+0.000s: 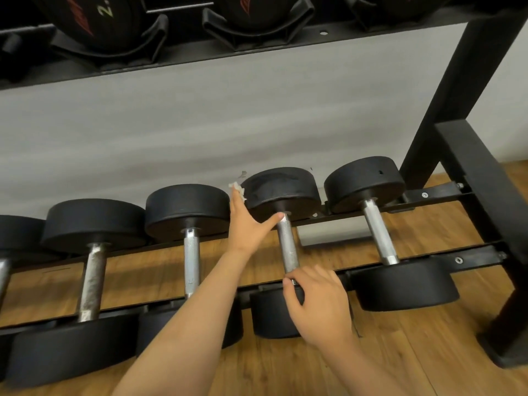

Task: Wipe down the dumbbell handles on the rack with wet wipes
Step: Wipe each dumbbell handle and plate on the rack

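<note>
Several black dumbbells with steel handles lie across the low rack rails (471, 256). My left hand (245, 224) reaches to the left side of the far head (283, 190) of the second dumbbell from the right. Its fingers are straight and press a crumpled white wet wipe (238, 190) against that head, while the thumb stretches out to the top of the handle (287, 244). My right hand (317, 304) curls its fingers round the near end of the same handle, just above the near head (271, 315).
A dumbbell (378, 232) sits to the right and one with a rusty handle (93, 284) further left. The black rack upright (457, 90) stands at the right. An upper shelf (200, 57) holds black weights. Behind is a grey wall, below a wooden floor (400, 364).
</note>
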Available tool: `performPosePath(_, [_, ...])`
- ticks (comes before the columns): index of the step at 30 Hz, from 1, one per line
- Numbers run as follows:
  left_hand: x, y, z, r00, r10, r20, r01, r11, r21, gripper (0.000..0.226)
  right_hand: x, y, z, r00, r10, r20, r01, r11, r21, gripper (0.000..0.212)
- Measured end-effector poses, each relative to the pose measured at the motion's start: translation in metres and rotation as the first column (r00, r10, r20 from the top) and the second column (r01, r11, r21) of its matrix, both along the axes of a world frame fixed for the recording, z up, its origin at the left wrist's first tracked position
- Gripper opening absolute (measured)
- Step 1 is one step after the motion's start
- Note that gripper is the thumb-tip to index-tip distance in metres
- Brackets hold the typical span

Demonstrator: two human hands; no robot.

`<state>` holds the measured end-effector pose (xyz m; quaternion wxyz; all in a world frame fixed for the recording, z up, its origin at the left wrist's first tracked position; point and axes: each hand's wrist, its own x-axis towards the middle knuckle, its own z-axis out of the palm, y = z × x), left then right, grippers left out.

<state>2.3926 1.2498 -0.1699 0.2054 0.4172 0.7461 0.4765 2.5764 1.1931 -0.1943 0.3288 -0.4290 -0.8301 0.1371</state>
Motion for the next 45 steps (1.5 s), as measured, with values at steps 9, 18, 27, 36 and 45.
performPosePath(9, [-0.019,0.011,-0.018,0.887,0.103,0.449,-0.041,0.988,-0.147,0.087,0.000,0.003,-0.002,1.000,0.026,0.004,-0.026,1.000,0.002,0.033])
performPosePath(18, [0.010,-0.026,0.002,0.932,0.281,0.230,-0.297,0.954,0.037,0.032,0.001,-0.002,0.002,0.999,0.010,0.045,-0.010,1.000,-0.005,0.035])
performPosePath(27, [0.074,-0.054,0.065,0.995,-0.077,-0.056,0.087,0.976,0.201,0.031,0.018,0.009,0.062,0.853,-0.051,-0.520,-0.276,0.802,-0.530,0.040])
performPosePath(36, [0.161,-0.044,0.067,0.924,-0.373,0.081,0.348,0.911,0.222,0.032,0.054,0.042,0.098,0.775,-0.160,-0.611,-0.221,0.838,-0.499,0.039])
performPosePath(45, [0.169,0.001,0.049,0.979,-0.075,0.192,0.010,0.948,0.319,0.013,0.082,0.099,0.098,0.839,-0.035,-0.544,-0.299,0.804,-0.514,0.034])
